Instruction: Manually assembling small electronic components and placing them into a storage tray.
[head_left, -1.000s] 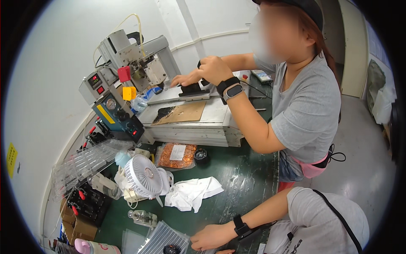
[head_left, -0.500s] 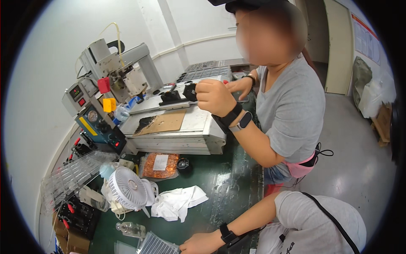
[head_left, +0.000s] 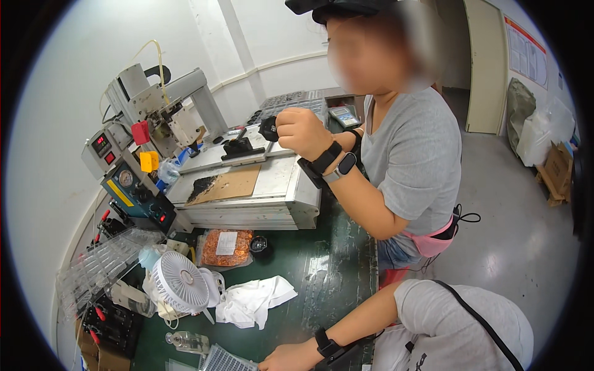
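At the lower edge my right hand [head_left: 291, 358] reaches in from the lower right, a black band round its wrist. Its fingers look curled and are partly cut off by the picture's edge. The fingertips are at the right edge of a grey gridded tray [head_left: 224, 360]; what they grip, if anything, is hidden. A small clear bottle [head_left: 187, 342] lies beyond the tray, beside a crumpled white cloth [head_left: 255, 301]. My left hand is out of view.
A co-worker's hand [head_left: 303, 133] holds a black part [head_left: 268, 128] by a bench machine [head_left: 247, 213]. A white fan [head_left: 180, 281], a bag of orange pieces [head_left: 226, 248] and a round black part [head_left: 260, 246] stand on the green bench [head_left: 334, 278]. Clear plastic trays [head_left: 105, 266] lean at left.
My view has shifted slightly, so the scene sits further left. The co-worker's raised hand has turned, and the black part shows more plainly, apart from the fixture. My right hand stays by the tray.
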Available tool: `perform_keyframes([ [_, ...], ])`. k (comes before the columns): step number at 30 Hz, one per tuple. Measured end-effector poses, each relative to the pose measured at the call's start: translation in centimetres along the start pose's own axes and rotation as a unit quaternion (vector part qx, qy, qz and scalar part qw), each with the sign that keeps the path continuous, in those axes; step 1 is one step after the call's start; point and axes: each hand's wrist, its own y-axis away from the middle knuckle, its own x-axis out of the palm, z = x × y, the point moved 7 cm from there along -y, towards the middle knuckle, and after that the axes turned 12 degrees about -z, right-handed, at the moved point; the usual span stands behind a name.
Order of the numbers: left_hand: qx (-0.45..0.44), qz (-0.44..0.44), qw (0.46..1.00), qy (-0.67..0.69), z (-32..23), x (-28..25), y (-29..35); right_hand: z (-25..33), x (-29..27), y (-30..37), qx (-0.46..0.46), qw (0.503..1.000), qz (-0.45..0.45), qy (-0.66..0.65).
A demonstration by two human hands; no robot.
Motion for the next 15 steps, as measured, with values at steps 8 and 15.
perform_keyframes([
  [8, -0.047, 0.025, 0.998, -0.027, -0.9, -0.1, 0.1, 1.0, -0.5, 0.2, -0.021, 1.000, 0.004, -0.002],
  [15, -0.010, 0.020, 1.000, -0.005, -0.6, -0.5, 0.6, 1.4, 0.3, -0.2, -0.033, 0.999, 0.001, -0.012],
])
